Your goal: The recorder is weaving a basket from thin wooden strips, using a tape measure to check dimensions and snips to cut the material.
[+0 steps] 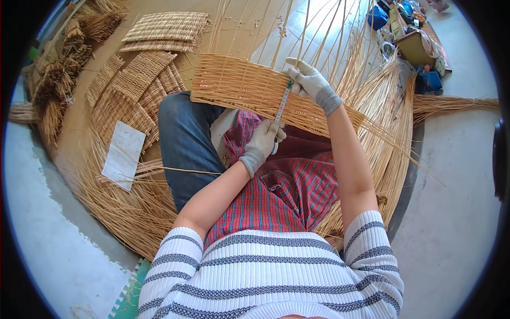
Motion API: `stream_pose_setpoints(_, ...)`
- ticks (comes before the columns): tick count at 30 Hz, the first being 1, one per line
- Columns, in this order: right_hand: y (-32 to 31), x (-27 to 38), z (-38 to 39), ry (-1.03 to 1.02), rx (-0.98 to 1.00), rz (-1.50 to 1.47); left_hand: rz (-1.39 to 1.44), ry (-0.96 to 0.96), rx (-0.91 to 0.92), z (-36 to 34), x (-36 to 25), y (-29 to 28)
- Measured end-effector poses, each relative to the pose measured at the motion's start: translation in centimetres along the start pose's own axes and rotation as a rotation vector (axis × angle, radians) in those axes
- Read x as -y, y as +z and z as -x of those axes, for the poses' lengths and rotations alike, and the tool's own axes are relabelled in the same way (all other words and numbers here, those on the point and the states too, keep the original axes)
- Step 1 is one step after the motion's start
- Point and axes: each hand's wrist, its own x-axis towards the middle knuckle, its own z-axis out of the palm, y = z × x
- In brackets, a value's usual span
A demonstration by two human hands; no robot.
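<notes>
A flat panel of woven wicker (234, 80) lies tilted across my lap, its long stakes fanning out from the far edge. Stretched across its weave is the narrow pale blade of a tape measure (283, 103), with a green patch near its upper end. My left hand (260, 142), in a light grey glove, closes around the tape measure's case at the panel's near edge; the case is mostly hidden. At the far edge my gloved right hand (312, 86) has its fingers bent together around the tape's upper end, against the wicker.
Woven straw mats (130, 90) lie at the far left, with a white sheet (123, 154) nearer me. Loose wicker rods (388, 122) spread over the floor on my right; more curve around my left. Bundled straw (61, 74) lines the left side. A cluttered box (417, 45) stands far right.
</notes>
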Motion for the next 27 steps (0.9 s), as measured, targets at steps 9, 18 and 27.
stream_pose_setpoints(9,0.1,0.0,0.1,0.001,0.004,-0.007,-0.005,-0.001,0.007,0.1,0.1,-0.1)
stream_pose_setpoints(18,1.9,-0.6,0.0,-0.006,-0.189,0.006,-0.011,0.026,-0.041,0.1,0.1,0.7)
stream_pose_setpoints(27,-0.8,-1.0,0.6,-0.262,-0.731,-0.202,-0.005,-0.008,-0.050,0.4,1.0,3.1)
